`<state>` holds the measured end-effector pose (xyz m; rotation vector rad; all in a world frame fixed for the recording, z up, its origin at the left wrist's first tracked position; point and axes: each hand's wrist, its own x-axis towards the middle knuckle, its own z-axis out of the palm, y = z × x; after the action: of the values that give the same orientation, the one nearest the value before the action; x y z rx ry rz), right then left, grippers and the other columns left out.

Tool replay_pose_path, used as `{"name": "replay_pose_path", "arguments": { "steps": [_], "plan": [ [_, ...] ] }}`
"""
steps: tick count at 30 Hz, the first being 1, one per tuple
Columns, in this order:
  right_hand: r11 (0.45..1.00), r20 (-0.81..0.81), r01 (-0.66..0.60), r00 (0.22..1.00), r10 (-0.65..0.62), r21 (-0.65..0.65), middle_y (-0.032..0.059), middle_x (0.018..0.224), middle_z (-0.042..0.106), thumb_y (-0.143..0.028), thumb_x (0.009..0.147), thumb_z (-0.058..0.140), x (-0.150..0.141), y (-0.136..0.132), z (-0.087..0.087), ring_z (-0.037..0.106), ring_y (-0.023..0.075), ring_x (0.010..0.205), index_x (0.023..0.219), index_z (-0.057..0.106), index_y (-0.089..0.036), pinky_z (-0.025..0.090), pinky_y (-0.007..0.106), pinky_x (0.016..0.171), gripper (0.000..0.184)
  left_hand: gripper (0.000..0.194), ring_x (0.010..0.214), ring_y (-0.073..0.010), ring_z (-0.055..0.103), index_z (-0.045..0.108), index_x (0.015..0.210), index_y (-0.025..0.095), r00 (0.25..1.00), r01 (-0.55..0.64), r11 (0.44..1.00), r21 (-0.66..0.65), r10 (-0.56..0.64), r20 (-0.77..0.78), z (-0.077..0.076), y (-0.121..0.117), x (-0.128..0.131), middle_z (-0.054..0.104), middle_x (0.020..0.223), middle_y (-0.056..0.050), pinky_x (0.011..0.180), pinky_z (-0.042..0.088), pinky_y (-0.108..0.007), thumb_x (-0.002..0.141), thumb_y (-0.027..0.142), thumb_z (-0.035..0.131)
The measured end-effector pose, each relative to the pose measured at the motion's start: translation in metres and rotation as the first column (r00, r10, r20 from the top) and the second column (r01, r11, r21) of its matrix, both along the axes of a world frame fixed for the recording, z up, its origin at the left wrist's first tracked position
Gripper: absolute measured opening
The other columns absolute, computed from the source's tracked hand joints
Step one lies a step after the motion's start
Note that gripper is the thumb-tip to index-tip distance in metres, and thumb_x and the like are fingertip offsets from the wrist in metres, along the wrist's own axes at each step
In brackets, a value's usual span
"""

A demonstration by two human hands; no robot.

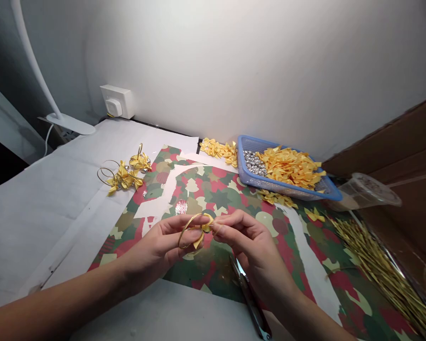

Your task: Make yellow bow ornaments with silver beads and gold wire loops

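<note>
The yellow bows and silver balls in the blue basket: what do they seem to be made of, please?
The bows look like satin ribbon: smooth, with a soft sheen along the folds. The balls look like shiny metal or metallised plastic, given their mirror-bright highlights; the look cannot settle which.

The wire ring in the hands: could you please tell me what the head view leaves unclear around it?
Head view:
- Where the ring joins the bow: hidden by the left hand and right hand.
- Upper end of the scissors: hidden by the right hand.
- Ends of the gold strips: cut off by the frame edge.
</note>
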<state>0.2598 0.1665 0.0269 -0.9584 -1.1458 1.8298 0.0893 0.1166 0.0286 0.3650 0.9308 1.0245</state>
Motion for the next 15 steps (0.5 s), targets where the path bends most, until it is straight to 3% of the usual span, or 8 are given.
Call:
{"name": "replay_pose_path", "arguments": {
  "steps": [9,15],
  "plan": [
    [1.000,-0.008,-0.014,1.000,0.014,-0.022,-0.0048,0.068,0.069,-0.031,0.068,0.082,-0.0016,-0.0023,0.0003,0.060,0.0087,0.070,0.067,0.072,-0.024,0.047,0.019,0.069,0.013,0.029,0.065,-0.0033,0.047,0.078,0.081,0.025,1.000,0.029,0.999,0.043,-0.028,-0.009,0.0020,0.0001,0.0007,0.057,0.069,0.006,0.064,0.040,-0.011,0.057,0.036,0.089],
    [1.000,-0.019,-0.018,1.000,0.018,-0.019,-0.0045,0.066,0.068,-0.032,0.068,0.082,-0.0014,-0.0004,0.0015,0.061,0.0095,0.069,0.066,0.072,-0.024,0.048,0.021,0.070,0.013,0.030,0.068,-0.0042,0.049,0.078,0.084,0.025,0.999,0.049,0.998,0.047,-0.048,-0.017,0.0003,-0.0001,0.0003,0.060,0.075,0.004,0.066,0.040,-0.012,0.059,0.037,0.088]
  ]
}}
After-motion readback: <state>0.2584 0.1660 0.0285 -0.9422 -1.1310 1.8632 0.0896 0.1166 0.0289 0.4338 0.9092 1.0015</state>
